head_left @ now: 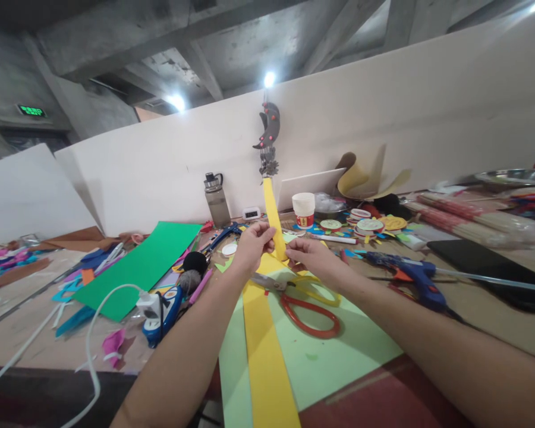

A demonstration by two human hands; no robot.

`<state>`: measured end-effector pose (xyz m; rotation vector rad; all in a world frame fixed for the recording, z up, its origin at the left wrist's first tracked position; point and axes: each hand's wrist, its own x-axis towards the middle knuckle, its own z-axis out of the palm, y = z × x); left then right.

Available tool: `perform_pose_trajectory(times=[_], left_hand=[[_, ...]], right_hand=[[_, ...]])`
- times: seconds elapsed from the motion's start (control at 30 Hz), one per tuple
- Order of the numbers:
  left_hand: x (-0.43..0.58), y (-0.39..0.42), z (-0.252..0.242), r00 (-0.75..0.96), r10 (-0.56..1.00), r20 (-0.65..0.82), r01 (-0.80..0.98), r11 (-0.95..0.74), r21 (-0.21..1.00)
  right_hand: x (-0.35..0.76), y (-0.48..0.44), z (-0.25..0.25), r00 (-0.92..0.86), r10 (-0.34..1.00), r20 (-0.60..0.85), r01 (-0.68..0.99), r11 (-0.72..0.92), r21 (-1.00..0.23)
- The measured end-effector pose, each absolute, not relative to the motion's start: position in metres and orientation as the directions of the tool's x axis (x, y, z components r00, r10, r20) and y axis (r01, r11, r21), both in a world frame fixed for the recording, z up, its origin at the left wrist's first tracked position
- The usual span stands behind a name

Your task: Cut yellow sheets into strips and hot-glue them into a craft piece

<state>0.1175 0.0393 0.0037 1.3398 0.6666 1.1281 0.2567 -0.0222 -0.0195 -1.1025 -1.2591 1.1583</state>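
Observation:
A narrow yellow strip (273, 208) stands upright between my hands, its top against the white board. My left hand (256, 242) is closed, thumb and fingers pinching the strip's left edge. At the strip's lower right edge, my right hand (308, 254) is closed in a pinch too. Below them lie scissors (314, 318) with one orange-red and one yellow handle loop. They rest across a wider yellow strip (270, 362), which runs over light green paper (330, 356) toward me.
Left are a green sheet (147, 267), a blue power strip (164, 315) with a white plug, and a bottle (216, 199). Paper cups (304, 209) stand behind my right hand. A blue glue gun (417, 276) and a black flat object (494, 273) lie right.

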Motion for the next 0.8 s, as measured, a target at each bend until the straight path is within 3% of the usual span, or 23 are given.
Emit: perform_pose_trajectory(times=[0.43, 0.63, 0.8], left_hand=[[0.115, 0.038, 0.006, 0.333, 0.904, 0.269, -0.219, -0.204, 0.954], [0.112, 0.041, 0.007, 0.422, 0.885, 0.196, -0.316, -0.058, 0.947], [0.111, 0.038, 0.007, 0.63, 0.768, 0.114, -0.182, 0.003, 0.983]], right_hand=[[0.259, -0.018, -0.023, -0.01, 0.983, 0.185, 0.081, 0.185, -0.979], [0.256, -0.026, -0.016, -0.088, 0.98, 0.177, -0.084, 0.17, -0.982], [0.26, -0.027, -0.01, 0.004, 0.983, 0.183, -0.266, 0.178, -0.948]])
